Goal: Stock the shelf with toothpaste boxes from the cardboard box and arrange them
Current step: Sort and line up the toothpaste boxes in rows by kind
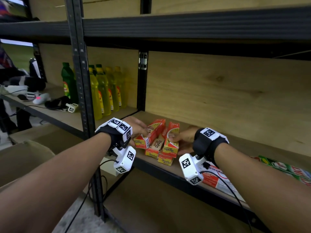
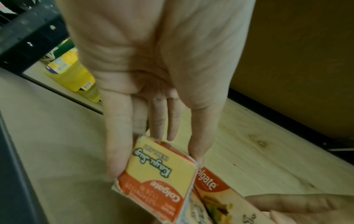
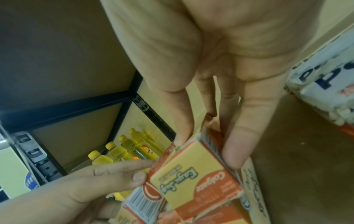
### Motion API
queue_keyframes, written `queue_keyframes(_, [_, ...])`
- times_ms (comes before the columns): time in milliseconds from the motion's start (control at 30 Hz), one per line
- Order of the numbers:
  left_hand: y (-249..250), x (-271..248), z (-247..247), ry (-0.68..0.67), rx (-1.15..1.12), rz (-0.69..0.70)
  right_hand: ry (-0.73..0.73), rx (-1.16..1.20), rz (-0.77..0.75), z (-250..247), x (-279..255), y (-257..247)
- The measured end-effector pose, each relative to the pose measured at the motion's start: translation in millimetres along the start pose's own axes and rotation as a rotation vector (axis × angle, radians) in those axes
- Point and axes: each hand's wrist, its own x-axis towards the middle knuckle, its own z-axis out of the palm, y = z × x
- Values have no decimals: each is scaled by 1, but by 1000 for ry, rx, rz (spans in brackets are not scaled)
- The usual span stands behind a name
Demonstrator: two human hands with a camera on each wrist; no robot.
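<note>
Several red-and-yellow toothpaste boxes (image 1: pixel 157 145) lie stacked near the front of the wooden shelf (image 1: pixel 239 142). My left hand (image 1: pixel 143 132) pinches the near end of the top left box (image 1: pixel 149 134) between thumb and fingers; the left wrist view shows that box (image 2: pixel 157 174) held by my left hand (image 2: pixel 155 162). My right hand (image 1: pixel 175 138) grips the near end of the top right box (image 1: pixel 171 140). The right wrist view shows my right hand (image 3: pixel 206 150) with thumb and fingers on either side of that box (image 3: pixel 195 174). The two held boxes sit side by side, almost touching.
Yellow bottles (image 1: pixel 104 91) and a green bottle (image 1: pixel 67 81) stand in the bay to the left, behind a black post (image 1: pixel 84 98). Green toothpaste boxes (image 1: pixel 286 167) and a white-and-red pack (image 1: pixel 217 180) lie to the right. An open cardboard box (image 1: pixel 25 157) sits lower left. A shelf beam (image 1: pixel 185 26) runs overhead.
</note>
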Motion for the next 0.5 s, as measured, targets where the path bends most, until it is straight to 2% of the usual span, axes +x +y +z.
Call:
queue_keyframes(300, [-37,14,-17,187,110,-19,-64,111,-45,16,20,-19])
queue_keyframes(500, [-57,30,-26,246,165,-16,-124,112,-113,42,47,-38])
